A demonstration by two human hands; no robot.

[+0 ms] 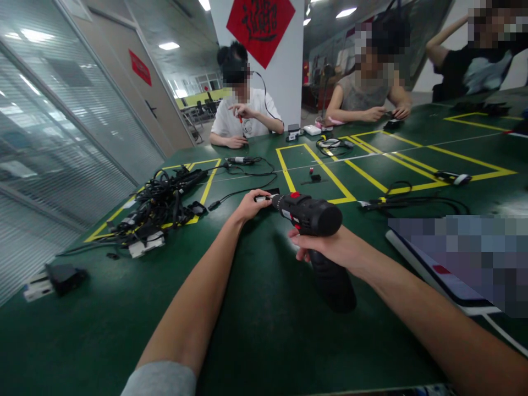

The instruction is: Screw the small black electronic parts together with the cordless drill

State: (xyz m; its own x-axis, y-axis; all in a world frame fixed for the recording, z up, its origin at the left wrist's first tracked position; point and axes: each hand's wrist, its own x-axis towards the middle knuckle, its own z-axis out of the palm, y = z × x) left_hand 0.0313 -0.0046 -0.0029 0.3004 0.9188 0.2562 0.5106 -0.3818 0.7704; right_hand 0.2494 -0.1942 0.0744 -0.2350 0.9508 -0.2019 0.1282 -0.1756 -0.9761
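Right hand (330, 245) grips a black drill (307, 212) over the green table (247, 330), nose pointing at a small dark piece (274, 191) pinched in the left hand (251, 204). Drill looks hefty, rigid, best held by its handle; piece seems light, hard, best held by its edges.

black part (275, 191): partly behind left fingers (263, 204) | screen (462, 258): pixelated, cut by right edge
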